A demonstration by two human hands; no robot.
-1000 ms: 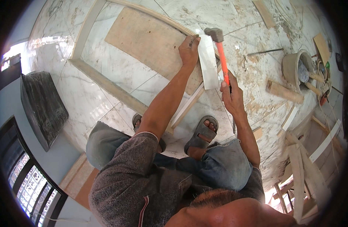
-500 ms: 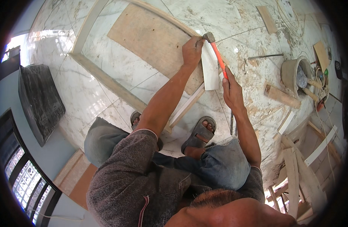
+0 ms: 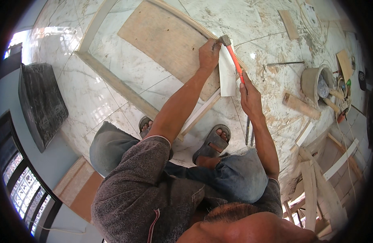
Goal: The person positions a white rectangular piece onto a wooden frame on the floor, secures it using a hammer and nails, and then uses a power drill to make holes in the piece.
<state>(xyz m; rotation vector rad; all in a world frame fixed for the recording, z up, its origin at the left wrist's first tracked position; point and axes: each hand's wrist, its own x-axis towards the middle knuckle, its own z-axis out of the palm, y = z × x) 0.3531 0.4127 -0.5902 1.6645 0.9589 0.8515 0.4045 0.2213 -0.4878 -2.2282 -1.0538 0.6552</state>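
My right hand is wrapped round the orange handle of a hammer. The hammer's dark head is beside the fingertips of my left hand. Those fingers are pinched together over the corner of a wooden frame; what they hold, if anything, is too small to make out. A white strip lies under the hammer, along the frame's right side. Inside the frame, a sheet of plywood rests on the floor.
A bucket with tools stands at right, near a wood block and a dark rod. Timber offcuts are piled at lower right. A black tub-like object leans by the left wall. My sandalled foot is near the frame.
The view has shifted slightly. Both hands keep their grip, and the hammer's head stays beside my left fingertips.
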